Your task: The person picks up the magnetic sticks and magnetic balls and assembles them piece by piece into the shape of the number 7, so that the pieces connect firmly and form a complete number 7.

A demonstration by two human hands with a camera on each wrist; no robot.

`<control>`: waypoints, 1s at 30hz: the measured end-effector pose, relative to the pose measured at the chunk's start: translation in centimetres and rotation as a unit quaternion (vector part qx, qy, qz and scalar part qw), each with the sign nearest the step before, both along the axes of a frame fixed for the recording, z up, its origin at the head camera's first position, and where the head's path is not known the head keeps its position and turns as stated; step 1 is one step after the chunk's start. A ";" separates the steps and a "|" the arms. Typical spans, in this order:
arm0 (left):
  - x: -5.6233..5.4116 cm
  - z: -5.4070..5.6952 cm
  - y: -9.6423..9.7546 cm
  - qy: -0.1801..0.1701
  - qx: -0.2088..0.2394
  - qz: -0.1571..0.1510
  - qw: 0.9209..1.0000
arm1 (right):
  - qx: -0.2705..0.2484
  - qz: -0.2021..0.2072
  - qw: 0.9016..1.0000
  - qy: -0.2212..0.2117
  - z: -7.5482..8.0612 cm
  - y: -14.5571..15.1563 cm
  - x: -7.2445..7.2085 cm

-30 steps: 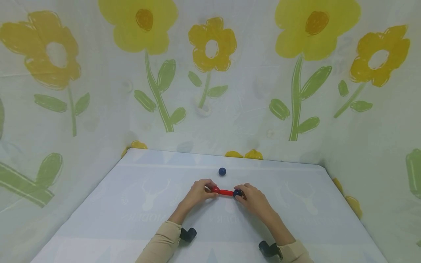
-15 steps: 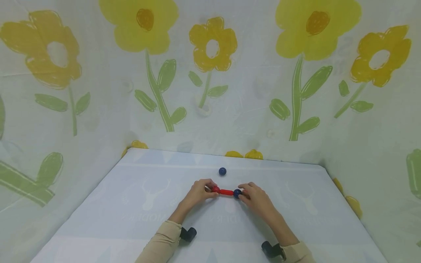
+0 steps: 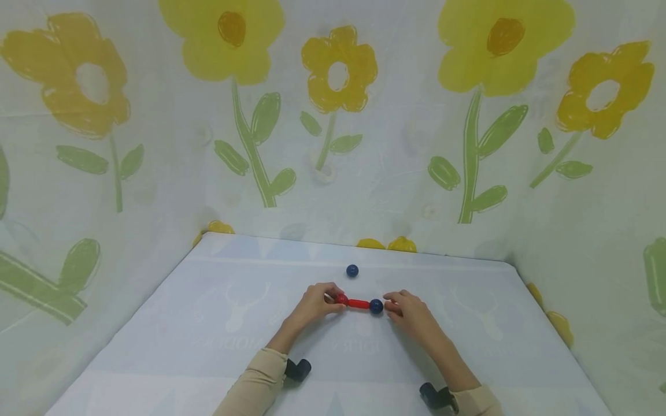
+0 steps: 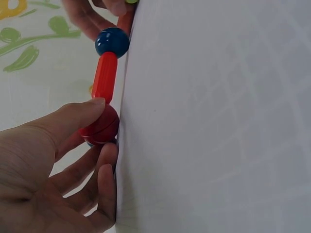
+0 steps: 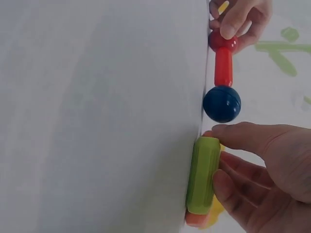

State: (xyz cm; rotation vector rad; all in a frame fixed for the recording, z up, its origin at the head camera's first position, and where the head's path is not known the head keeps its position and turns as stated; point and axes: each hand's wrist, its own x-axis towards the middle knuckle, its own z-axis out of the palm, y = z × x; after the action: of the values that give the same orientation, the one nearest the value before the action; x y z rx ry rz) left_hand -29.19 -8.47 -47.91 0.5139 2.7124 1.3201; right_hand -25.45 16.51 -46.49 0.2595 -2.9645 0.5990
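My left hand (image 3: pixel 313 304) pinches a red ball (image 4: pixel 103 127) between thumb and fingers. From that ball a short red rod (image 3: pixel 359 304) runs right to a dark blue ball (image 3: pixel 376 307), the three joined in a line close along the table. Just right of the blue ball is my right hand (image 3: pixel 414 318), its fingers loosely bent and apart from the ball. In the right wrist view a green rod (image 5: pixel 203 175) and an orange rod (image 5: pixel 196 218) lie by its fingertips, one finger right at the green rod's side. The head view hides both rods behind this hand.
A second dark blue ball (image 3: pixel 352 271) sits farther back on the pale table (image 3: pixel 234 358). Flower-printed white cloth (image 3: pixel 385 173) stands behind and on both sides. Black wrist mounts (image 3: pixel 298 370) stick out inward from both sleeves.
My right hand has let go of the blue ball and drawn back a little to the right. My left hand keeps its pinch on the red ball; the joined pieces stay in place.
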 end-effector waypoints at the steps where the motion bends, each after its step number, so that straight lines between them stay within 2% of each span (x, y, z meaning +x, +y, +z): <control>1: 0.0 0.0 0.0 0.000 0.000 0.000 1.000 | 0.001 -0.002 1.000 -0.002 0.1 0.1 0.0; 14: -0.1 0.2 -0.1 0.004 0.006 -0.002 1.000 | 0.026 -0.002 1.000 -0.006 0.2 1.2 -0.9; 19: -0.1 0.0 -0.1 0.002 0.004 0.001 1.000 | 0.044 -0.001 0.999 -0.023 0.3 1.0 -1.3; 30: -0.1 -0.2 0.0 0.001 0.000 0.002 1.000 | 0.056 -0.008 0.998 -0.042 0.4 0.9 -1.3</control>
State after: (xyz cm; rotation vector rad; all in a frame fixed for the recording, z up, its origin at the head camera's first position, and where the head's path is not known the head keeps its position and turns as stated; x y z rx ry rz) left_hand -29.26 -8.46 -48.15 0.5112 2.7161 1.3217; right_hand -26.74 17.39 -46.08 0.2259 -3.0818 0.4543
